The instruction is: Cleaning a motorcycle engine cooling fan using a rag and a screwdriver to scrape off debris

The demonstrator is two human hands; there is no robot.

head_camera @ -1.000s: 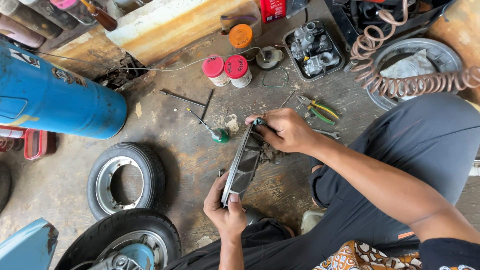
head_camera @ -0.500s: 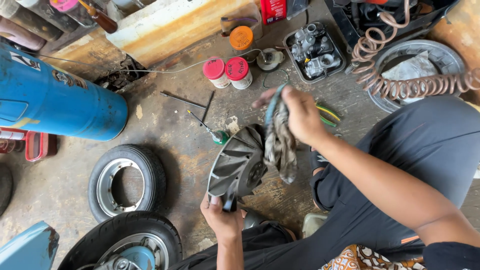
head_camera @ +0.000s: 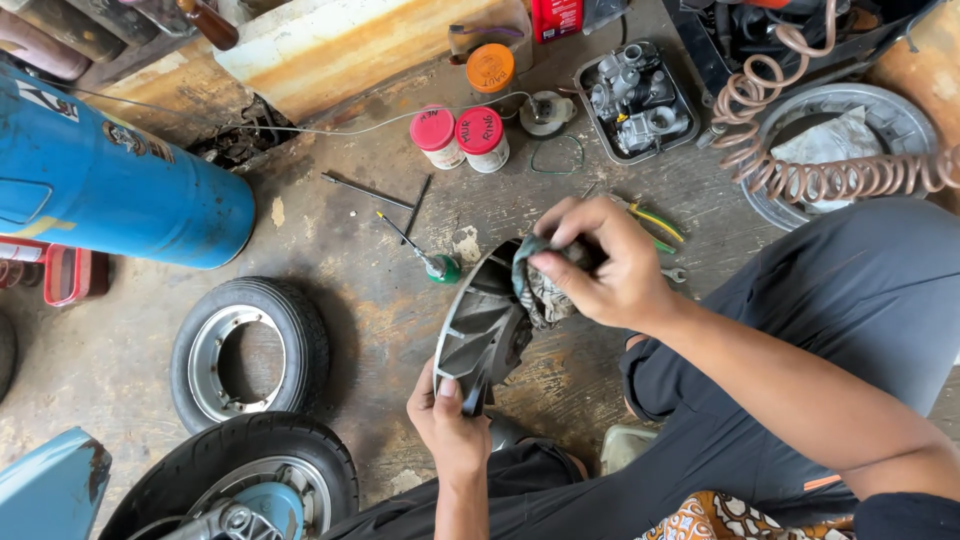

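Note:
My left hand (head_camera: 450, 420) grips the lower rim of a round, finned metal disc (head_camera: 485, 330), a grey pulley-like part held on edge above the concrete floor. My right hand (head_camera: 605, 265) presses a crumpled, dirty rag (head_camera: 540, 285) against the disc's upper face. A green-handled screwdriver (head_camera: 430, 262) lies on the floor just left of the disc. My dark trouser legs fill the right side of the view.
A blue gas cylinder (head_camera: 110, 180) lies at the left. A small tyre on its rim (head_camera: 250, 350) and another wheel (head_camera: 240, 480) are at the lower left. Two red-lidded jars (head_camera: 460, 135), an orange-lidded jar (head_camera: 490, 70), a tray of carburettor parts (head_camera: 635, 95), a coiled hose (head_camera: 830, 175) and wrenches (head_camera: 665, 245) lie behind.
The disc has turned from edge-on to show its finned face. My right hand picked up the rag, lifted it, then brought it down onto the disc.

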